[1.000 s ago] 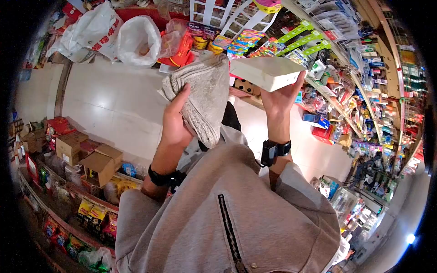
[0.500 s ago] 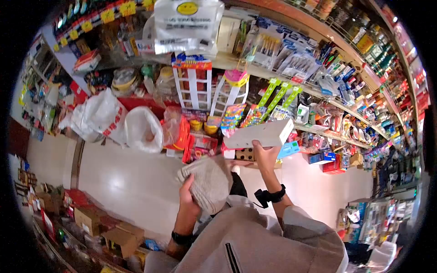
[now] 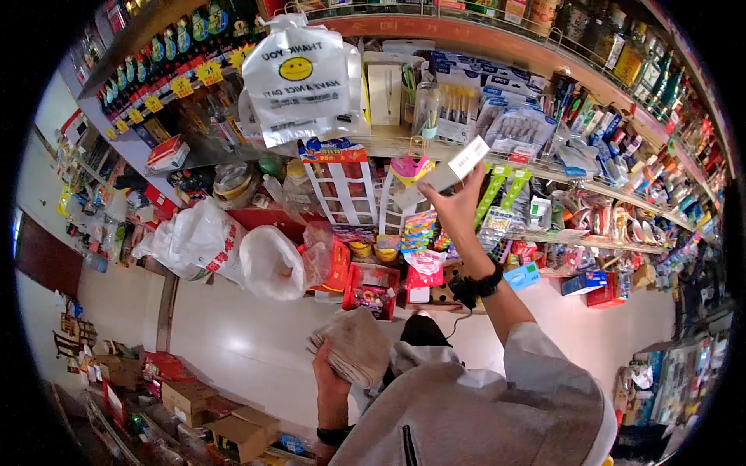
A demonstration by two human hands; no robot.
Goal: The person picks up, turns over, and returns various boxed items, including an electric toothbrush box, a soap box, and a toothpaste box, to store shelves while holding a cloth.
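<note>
Head camera — left hand [image 3: 332, 379], gripping cloth [image 3: 361, 343]; right hand [image 3: 457, 208], gripping box [image 3: 468, 158] — careless swing, I judge, might dislodge pink packaging [image 3: 410, 168]

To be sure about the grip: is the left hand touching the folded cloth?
Touching. The head view shows the left hand at the side of the folded cloth, its thumb lying over the edge without a gap.

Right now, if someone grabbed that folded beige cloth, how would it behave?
The folded beige cloth would probably flop open, given its soft, loosely stacked layers. It looks fairly light, held by the left hand alone, and unlikely to roll, being flat.
</note>
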